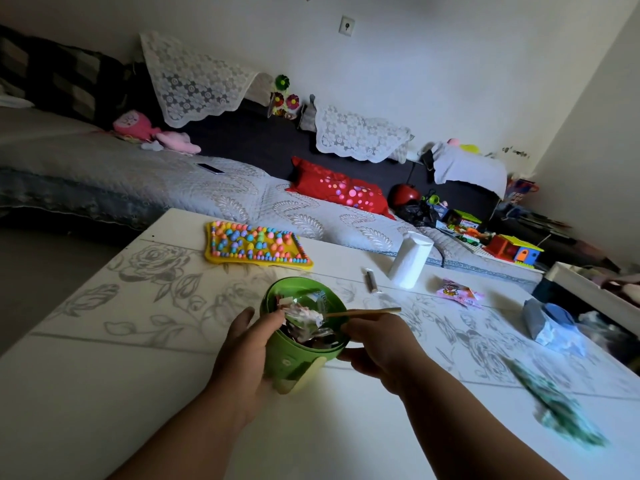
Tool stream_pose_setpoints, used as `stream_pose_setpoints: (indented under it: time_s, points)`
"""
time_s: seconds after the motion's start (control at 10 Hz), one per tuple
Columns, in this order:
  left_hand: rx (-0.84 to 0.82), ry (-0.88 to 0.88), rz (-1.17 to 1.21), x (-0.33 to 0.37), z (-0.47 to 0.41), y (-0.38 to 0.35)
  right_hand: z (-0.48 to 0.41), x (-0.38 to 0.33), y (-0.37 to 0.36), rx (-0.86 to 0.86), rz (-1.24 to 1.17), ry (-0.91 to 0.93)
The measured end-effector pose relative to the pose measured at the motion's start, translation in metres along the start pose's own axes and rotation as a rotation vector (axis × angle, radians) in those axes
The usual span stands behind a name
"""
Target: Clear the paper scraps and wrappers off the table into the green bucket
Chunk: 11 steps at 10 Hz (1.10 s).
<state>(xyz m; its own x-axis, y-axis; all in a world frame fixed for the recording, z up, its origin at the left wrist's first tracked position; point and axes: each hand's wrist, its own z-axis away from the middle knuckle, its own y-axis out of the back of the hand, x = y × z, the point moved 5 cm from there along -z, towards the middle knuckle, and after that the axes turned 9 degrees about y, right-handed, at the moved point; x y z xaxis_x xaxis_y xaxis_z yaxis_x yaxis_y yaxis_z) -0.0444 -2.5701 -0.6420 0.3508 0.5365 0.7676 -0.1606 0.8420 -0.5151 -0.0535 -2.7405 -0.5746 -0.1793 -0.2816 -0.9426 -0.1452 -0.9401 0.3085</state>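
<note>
White table (104, 393) – green bucket (294, 358) between both hands.

At lower right a green wrapper (557, 407) is motion-blurred, and the table (104, 393) runs off the bottom edge.

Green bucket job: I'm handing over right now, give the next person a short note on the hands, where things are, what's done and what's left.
Left hand: gripping the side of the green bucket, which looks tilted toward the camera at the table's near middle.
Right hand: at the bucket's right rim, with a thin wooden stick lying across the rim by its fingers.
Done: bucket already holds a pile of crumpled wrappers.
Left: pink packet, small dark wrapper, blue-grey crumpled bag, blurred green-white wrapper.
The yellow bead board and white container do not look like scraps.
</note>
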Motion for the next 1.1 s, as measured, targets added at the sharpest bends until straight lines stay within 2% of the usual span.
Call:
stream_pose_setpoints:
  time_s: [0.4, 0.7, 0.9, 1.0, 1.1]
  points:
    - [-0.057, 0.019, -0.159, -0.039, -0.021, -0.045, -0.015, 0.030, 0.050, 0.080, 0.076, -0.021]
    - [-0.051, 0.004, -0.232, -0.040, -0.034, -0.047, -0.017, 0.037, 0.048, 0.010, 0.125, 0.016]
    - [-0.087, -0.047, -0.289, -0.038, -0.033, -0.046, -0.015, 0.036, 0.045, -0.015, 0.519, 0.242]
    - [-0.067, -0.117, -0.440, -0.025, -0.014, -0.048, -0.009, 0.035, 0.047, -0.040, 0.596, 0.259]
    - [0.082, -0.202, -0.694, -0.019, 0.000, -0.042, -0.005, 0.039, 0.059, 0.011, 0.627, 0.248]
